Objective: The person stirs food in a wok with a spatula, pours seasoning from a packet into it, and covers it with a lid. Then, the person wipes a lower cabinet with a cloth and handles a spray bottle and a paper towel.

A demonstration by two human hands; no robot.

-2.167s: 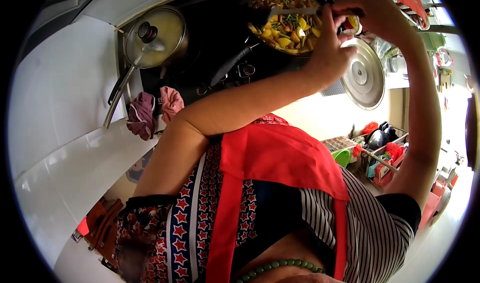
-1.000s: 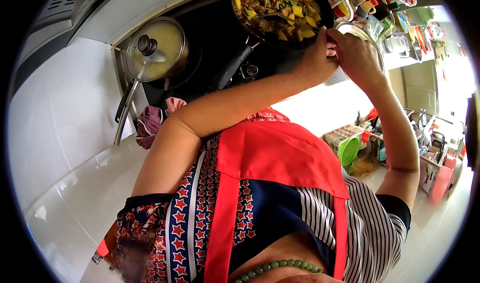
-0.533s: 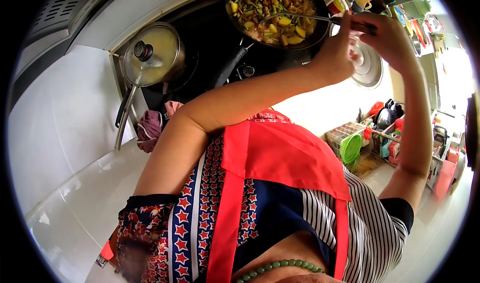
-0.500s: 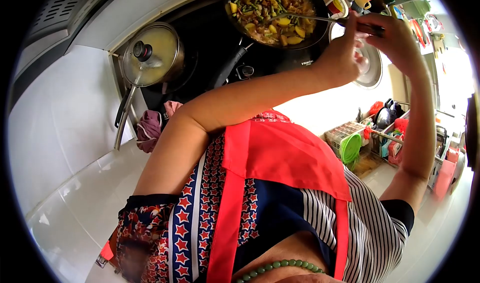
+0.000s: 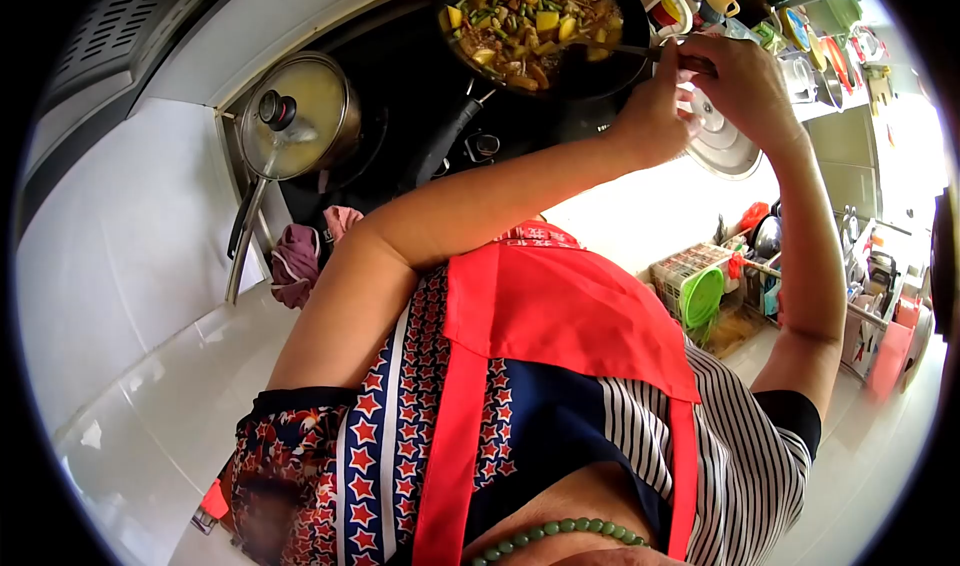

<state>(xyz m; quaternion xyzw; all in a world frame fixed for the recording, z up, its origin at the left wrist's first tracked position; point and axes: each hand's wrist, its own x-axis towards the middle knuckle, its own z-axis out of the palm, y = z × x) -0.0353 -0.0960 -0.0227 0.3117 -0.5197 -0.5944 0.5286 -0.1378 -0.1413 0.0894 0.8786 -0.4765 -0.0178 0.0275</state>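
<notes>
A black frying pan [image 5: 440, 26] on the stove holds a stew of yellow chunks, likely potato, with green bean pieces and brown bits. A cooking spatula [image 5: 630, 50] with a metal shaft and dark handle reaches into the food from the right; its head is partly hidden there. My right hand [image 5: 738, 81] is closed round the handle. Close beside it, my left hand [image 5: 655, 116] has curled fingers, with a fingertip up against the front of the handle. Whether it holds anything more is hidden.
Left on the stove stands a lidded saucepan [image 5: 345, 121] with pale liquid. A pan lid [image 5: 725, 146] lies right of the stove. Cloths [image 5: 296, 264] lie at the stove's front left. Bottles and jars [image 5: 720, 1] crowd the back right; baskets [image 5: 690, 266] stand at the right.
Both hands have moved left and slightly down with the spatula, its head now lower in the food. The pan and saucepan appear slightly shifted left in view.
</notes>
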